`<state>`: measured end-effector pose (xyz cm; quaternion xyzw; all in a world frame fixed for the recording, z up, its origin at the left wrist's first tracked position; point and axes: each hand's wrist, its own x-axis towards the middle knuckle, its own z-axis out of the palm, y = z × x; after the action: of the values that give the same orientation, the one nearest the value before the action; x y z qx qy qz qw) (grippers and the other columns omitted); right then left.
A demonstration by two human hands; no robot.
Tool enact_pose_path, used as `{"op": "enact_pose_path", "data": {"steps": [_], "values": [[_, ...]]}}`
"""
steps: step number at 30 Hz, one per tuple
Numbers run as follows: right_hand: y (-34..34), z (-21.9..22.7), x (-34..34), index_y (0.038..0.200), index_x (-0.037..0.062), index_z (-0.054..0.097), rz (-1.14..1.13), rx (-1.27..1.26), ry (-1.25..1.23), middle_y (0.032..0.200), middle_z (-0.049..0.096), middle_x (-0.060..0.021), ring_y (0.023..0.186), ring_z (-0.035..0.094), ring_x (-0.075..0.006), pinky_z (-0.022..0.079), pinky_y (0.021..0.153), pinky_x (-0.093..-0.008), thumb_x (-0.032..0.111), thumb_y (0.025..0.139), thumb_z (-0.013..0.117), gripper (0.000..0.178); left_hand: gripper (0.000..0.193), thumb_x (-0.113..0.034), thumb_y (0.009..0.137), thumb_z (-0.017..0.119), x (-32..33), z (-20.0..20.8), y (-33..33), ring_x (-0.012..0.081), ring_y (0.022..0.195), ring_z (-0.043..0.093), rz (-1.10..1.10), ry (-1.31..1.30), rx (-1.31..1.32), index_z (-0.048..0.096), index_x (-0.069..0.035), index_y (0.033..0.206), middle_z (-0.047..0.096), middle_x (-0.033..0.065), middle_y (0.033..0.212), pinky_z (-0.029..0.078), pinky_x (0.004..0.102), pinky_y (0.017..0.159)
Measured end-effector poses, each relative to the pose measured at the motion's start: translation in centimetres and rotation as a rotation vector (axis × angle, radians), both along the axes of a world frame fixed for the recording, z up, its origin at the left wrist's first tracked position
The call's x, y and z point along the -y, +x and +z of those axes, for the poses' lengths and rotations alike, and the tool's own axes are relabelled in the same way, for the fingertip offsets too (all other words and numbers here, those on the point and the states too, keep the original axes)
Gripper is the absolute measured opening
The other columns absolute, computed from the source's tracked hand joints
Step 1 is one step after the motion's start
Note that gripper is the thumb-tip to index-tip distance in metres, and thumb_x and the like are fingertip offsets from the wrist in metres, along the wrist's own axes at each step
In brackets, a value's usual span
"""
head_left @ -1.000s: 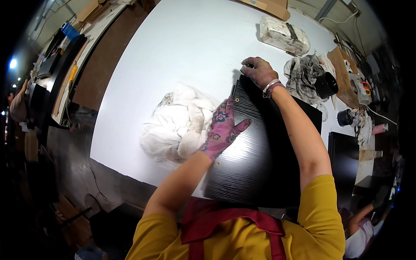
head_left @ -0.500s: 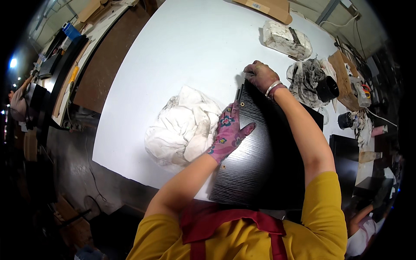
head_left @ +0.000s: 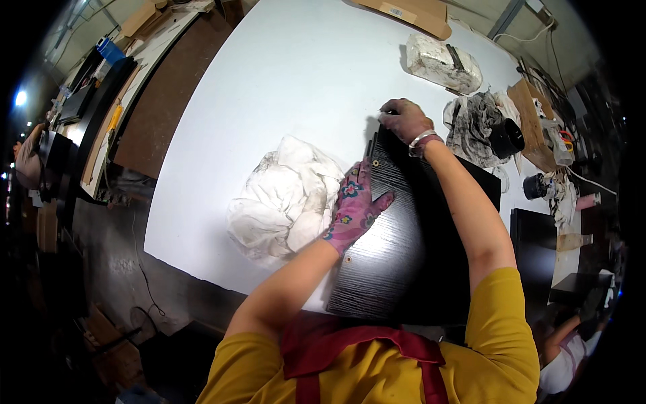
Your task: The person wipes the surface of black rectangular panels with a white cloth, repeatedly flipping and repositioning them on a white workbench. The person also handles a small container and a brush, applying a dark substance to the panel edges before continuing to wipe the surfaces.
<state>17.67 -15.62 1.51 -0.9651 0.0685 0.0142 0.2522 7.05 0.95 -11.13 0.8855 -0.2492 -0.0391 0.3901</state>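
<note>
A black wood-grain board (head_left: 397,202) lies on the white worktable in front of me, with small brass-coloured holes near its left edge. My left hand (head_left: 355,205), in a pink flowered glove, rests along that left edge. Its fingers are stretched out and the thumb lies apart on the board's face. At the far corner of the board is my right hand (head_left: 407,122), in a stained purple glove, its fingers curled and pressed together. What they hold there is hidden. A crumpled white cloth bundle (head_left: 286,195) sits just left of my left hand.
On the white table (head_left: 269,74) a taped white block (head_left: 444,64) stands at the far right. Nearer are a stained rag (head_left: 471,128), a black cup (head_left: 507,138) and a wooden box (head_left: 535,121). Another black panel (head_left: 533,249) lies right. A cardboard piece (head_left: 410,13) rests at the back.
My right hand has shifted very slightly at the board's far corner, with its wrist turned a little. My left hand and the board keep nearly the same place.
</note>
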Motion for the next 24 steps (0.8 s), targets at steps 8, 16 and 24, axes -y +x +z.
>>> {"op": "enact_pose_path", "data": {"steps": [8,16,24], "values": [[-0.1,-0.4,-0.3,0.101,0.0090,0.069,-0.019,0.015,-0.173,0.109,0.063,-0.0166,0.104,0.061,-0.0335,0.048,0.092,-0.0414,0.020,0.080,0.061,0.026,0.089,-0.051,0.087,0.060,-0.2,4.2,-0.8,0.0374,0.135,0.034,0.056,-0.030,0.017,0.025,0.005,0.146,0.036,0.0260,0.145,0.026,0.0442,0.113],[-3.7,-0.1,4.2,0.099,0.0022,0.069,-0.063,0.005,-0.290,0.109,0.064,-0.0198,0.102,0.063,-0.0354,0.051,0.089,-0.0430,0.025,0.084,0.066,0.027,0.081,-0.039,0.085,0.068,-0.5,4.5,-0.5,0.0388,0.126,0.044,0.076,-0.110,0.016,0.032,0.006,0.142,0.046,0.0263,0.135,0.034,0.0425,0.108],[-13.1,-2.8,20.4,0.092,0.0057,0.064,-0.301,0.126,-0.274,0.104,0.060,-0.0213,0.098,0.060,-0.0390,0.049,0.085,-0.0459,0.014,0.077,0.061,0.017,0.080,-0.032,0.084,0.071,-0.2,4.2,-0.5,0.0386,0.126,0.045,0.089,-0.104,-0.050,0.031,0.007,0.142,0.046,0.0281,0.136,0.035,0.0415,0.108]]}}
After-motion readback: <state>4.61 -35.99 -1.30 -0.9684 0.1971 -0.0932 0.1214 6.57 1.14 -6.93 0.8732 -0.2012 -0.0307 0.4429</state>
